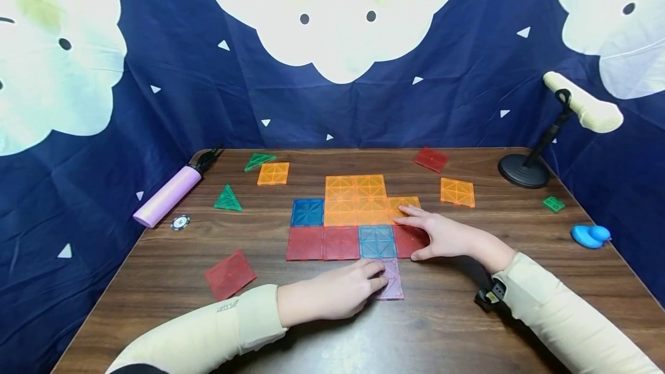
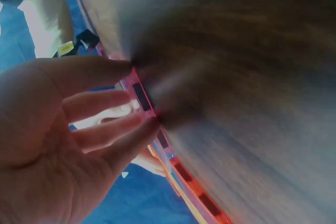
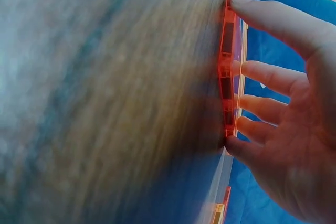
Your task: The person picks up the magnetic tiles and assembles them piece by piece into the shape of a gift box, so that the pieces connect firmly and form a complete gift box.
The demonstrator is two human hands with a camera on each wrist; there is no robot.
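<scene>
Translucent square magnetic tiles lie joined in a patch on the table. My left hand (image 1: 340, 290) reaches over a pale purple tile (image 1: 396, 287) at the patch's near edge. In the left wrist view, its thumb and fingertips hold that tile's edges. My right hand (image 1: 441, 234) spreads over the patch's right end. Its fingers rest on an orange tile (image 1: 410, 202), and its thumb is at the near edge of a red tile (image 1: 407, 241). Between the hands is a light blue tile (image 1: 377, 241). Farther left are a red tile (image 1: 306, 243) and a dark blue tile (image 1: 307, 213).
Loose around the patch lie a red tile (image 1: 231, 276), orange tiles (image 1: 273, 173) and green triangles (image 1: 227, 198). A purple umbrella (image 1: 168, 196) and a poker chip (image 1: 180, 222) are left. Right are a stand (image 1: 525, 171), green brick (image 1: 553, 204) and blue duck (image 1: 590, 236).
</scene>
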